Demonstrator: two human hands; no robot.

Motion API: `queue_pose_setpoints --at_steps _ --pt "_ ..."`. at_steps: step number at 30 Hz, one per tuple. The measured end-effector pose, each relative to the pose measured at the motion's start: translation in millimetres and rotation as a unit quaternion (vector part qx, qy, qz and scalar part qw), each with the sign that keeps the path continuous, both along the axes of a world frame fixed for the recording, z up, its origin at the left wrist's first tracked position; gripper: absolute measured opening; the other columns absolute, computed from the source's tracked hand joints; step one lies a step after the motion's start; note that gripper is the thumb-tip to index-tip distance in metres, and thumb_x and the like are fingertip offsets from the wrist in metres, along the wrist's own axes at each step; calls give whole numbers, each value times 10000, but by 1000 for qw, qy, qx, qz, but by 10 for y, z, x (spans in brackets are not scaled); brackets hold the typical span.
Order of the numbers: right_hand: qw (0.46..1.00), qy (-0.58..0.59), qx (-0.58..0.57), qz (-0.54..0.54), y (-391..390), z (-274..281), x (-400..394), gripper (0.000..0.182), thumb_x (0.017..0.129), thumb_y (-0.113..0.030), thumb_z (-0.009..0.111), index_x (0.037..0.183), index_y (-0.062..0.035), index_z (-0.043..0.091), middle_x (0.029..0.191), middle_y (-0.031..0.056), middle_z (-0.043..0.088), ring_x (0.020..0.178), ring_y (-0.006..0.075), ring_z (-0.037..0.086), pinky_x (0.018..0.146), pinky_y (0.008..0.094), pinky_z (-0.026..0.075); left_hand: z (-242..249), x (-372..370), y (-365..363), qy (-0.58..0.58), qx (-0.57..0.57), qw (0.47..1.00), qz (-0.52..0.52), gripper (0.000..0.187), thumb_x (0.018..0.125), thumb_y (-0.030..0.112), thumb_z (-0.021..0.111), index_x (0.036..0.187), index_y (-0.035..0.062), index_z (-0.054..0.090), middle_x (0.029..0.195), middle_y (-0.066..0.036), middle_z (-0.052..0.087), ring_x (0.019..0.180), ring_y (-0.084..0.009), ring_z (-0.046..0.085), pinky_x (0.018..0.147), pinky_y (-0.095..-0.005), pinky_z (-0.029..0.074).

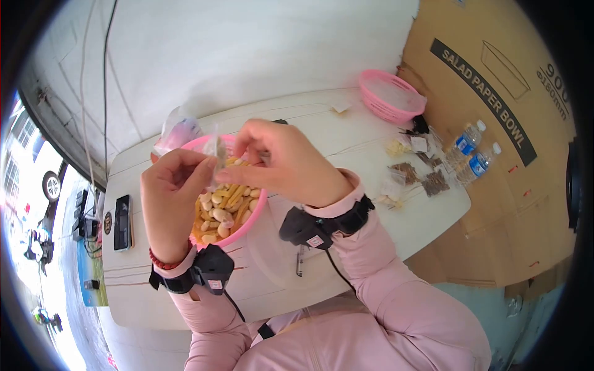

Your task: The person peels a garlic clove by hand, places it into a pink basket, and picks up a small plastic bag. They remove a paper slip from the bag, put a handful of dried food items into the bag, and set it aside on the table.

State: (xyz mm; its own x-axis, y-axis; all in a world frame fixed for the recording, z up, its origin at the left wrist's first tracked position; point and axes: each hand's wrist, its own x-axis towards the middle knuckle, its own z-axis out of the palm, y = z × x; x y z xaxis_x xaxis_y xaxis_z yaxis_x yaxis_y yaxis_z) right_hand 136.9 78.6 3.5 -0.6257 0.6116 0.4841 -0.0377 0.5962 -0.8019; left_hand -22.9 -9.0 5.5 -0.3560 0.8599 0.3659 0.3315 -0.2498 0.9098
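Both hands are raised over a pink basket [260,207] of pale, rounded pieces and yellow-brown strips [236,196]. Between them is a small clear plastic bag [216,148]. My left hand [179,185] pinches its left side between thumb and fingertips. On the right side, my right hand [281,161] has its fingers curled and its thumb pressed near the bag's lower part. What lies inside the bag is too small to make out.
Behind the basket sits a plastic bag with something pink [180,131]. A phone [123,222] lies at the left. Rightward are another pink basket [391,98], small packets [435,182], two water bottles [468,142] and a large cardboard box [495,204]. A wall stands behind the table [297,117].
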Motion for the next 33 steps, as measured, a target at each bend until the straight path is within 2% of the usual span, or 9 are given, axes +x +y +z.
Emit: queue_pose_setpoints --at_steps 1,7,11,16,24,29,31,32,33 --pt "991 40 -102 75 10 -6 13 352 775 -285 748 808 2 546 561 -7 500 539 66 451 492 223 361 0 23 5 13 -10 1000 0 80 823 23 650 822 -50 618 690 -10 609 603 -46 528 562 -188 417" --pt "981 35 -179 68 196 -216 -107 362 864 -282 651 649 -9 549 559 -31 474 534 24 408 467 198 319 -43 160 72 15 -28 999 -27 46 819 -1 648 814 -33 614 690 5 598 608 -41 514 557 -184 398" --pt "985 36 -151 79 236 -250 -99 336 895 -258 609 683 -2 560 571 -33 473 524 26 396 456 201 308 -90 191 121 13 -28 999 -44 70 836 25 649 806 -15 601 703 14 591 613 -33 500 555 -176 382" --pt "945 103 -254 180 249 -172 24 261 928 -187 553 737 -9 554 603 -38 474 526 32 389 467 194 311 -91 255 136 -58 -16 996 -69 80 889 80 601 867 6 580 768 13 601 653 -26 496 577 -169 380" --pt "925 170 -290 178 43 -5 107 263 897 -163 590 680 -27 532 581 -49 456 495 7 333 434 188 242 -82 335 38 -227 70 961 -145 104 920 92 548 886 -5 567 787 -3 593 684 -36 491 604 -167 367" --pt "873 228 -358 239 46 -15 137 222 864 -107 594 668 -27 526 569 -52 452 495 1 331 433 193 244 13 296 -32 -299 128 922 -211 94 910 69 558 860 -11 554 765 2 579 680 -41 501 609 -172 374" --pt "942 175 -257 128 71 -41 111 227 819 -68 593 615 -17 510 543 -55 447 501 1 341 435 195 256 73 385 -86 -62 98 993 7 114 855 59 636 853 -19 551 741 -8 579 665 -51 510 613 -183 391" --pt "942 174 -257 130 87 -50 96 227 819 -68 593 615 -17 510 543 -55 447 501 1 341 435 195 256 67 368 -87 -62 99 993 10 114 855 59 636 853 -19 551 741 -8 579 665 -51 510 613 -183 391" --pt "976 127 -168 52 100 -64 83 227 796 -52 586 590 -11 501 528 -55 441 502 4 346 433 198 261 51 345 -88 50 79 992 87 151 818 57 675 858 -23 554 723 -16 576 656 -57 516 615 -184 397"
